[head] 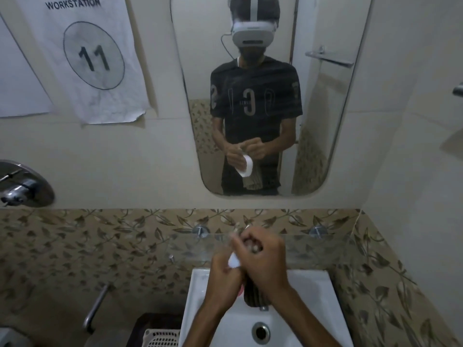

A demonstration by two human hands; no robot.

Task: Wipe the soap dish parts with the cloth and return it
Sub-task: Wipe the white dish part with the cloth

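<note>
My left hand [223,276] grips a white soap dish part [233,261] above the sink; only a small piece of it shows between my hands. My right hand [265,256] is closed around a brownish striped cloth [253,295] and presses it against the white part. The rest of the cloth hangs down below my right wrist. A pink edge [241,289] peeks out beside the cloth; I cannot tell what it is. The mirror [325,121] reflects both hands, the white part and the hanging cloth.
A white sink [308,309] with a drain [261,332] lies below my hands. A glass shelf [320,249] on two metal pegs runs behind them. At the left are a shower valve [22,184], a metal handle [96,308] and a white basket [162,338].
</note>
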